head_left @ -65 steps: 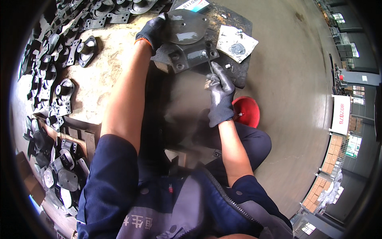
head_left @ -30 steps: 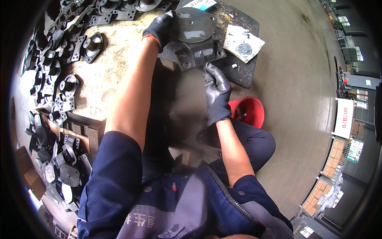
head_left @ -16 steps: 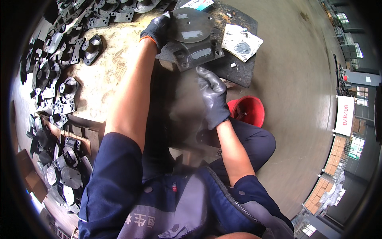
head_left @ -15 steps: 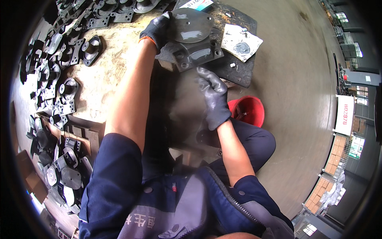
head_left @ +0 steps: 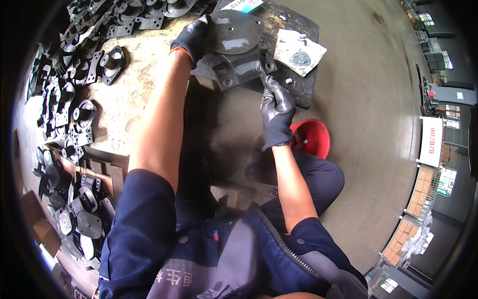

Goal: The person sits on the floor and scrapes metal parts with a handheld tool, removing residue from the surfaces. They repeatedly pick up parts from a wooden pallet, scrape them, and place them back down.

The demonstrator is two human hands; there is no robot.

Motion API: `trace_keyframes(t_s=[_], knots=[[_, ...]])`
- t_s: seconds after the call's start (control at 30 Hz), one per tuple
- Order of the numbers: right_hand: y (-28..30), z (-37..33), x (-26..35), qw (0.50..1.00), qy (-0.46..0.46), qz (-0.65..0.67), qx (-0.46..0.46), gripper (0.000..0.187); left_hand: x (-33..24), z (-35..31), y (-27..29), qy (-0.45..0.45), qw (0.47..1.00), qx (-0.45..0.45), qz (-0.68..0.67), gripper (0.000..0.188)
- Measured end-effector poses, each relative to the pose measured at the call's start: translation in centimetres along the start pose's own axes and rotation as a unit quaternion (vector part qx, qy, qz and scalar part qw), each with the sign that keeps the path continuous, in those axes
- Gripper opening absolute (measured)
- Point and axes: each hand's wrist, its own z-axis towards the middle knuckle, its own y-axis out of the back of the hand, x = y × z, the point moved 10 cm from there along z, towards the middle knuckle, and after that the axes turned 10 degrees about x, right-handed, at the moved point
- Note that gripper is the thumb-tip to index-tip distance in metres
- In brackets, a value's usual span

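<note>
Left hand: the left hand in a black coated glove with an orange cuff edge (head_left: 191, 39) is closed on the left edge of the round plate.
Round plate: the dark grey, flat metal disc (head_left: 232, 39) lies at the near end of the dark worktop, two pale grey smears on its face and small holes through it.
Bracket: the dark metal block with round holes at its ends (head_left: 244, 70) sits just on the near side of the disc; whether the two are joined, I cannot tell.
Right hand: the right hand in a shiny black glove (head_left: 278, 107) has its fingers curled and pinched on a thin grey strip (head_left: 263, 75), whose tip is at the bracket's right side; its full shape is hidden.
Paste sheet: a white, square-cornered sheet (head_left: 282, 47) bearing a grey paste patch (head_left: 300, 60) lies to the right on the dark worktop (head_left: 303, 89).
Slip risk: a loosened left grip could let the disc turn, dragging the strip across it.
Smear risk: too much pressure or paste could push grey into the bracket's holes.
Catch risk: a low right sleeve of the glove could brush the small white piece (head_left: 289, 80) off.
</note>
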Motion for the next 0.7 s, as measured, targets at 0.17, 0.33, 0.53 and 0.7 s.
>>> trace_keyframes(t_s=[0.17,0.33,0.53,0.7], knots=[[-0.5,-1.9,-4.2,0.939,-0.175,0.293,-0.036,0.024,-0.3,-0.6,-0.6,0.009,0.997,0.013,-0.070,0.044],[-1.4,-2.2,-3.8,0.893,-0.276,0.356,0.005,0.026,0.8,0.6,-0.4,-0.001,0.996,0.031,-0.079,0.043],[-1.3,-0.9,-2.2,0.956,-0.224,0.191,0.019,0.029,-0.1,-0.6,-0.9,0.013,0.995,0.027,-0.092,0.043],[-1.4,-0.6,-2.1,0.985,-0.125,0.108,0.039,0.028,-1.6,-2.0,-0.9,0.010,0.998,0.001,-0.068,0.044]])
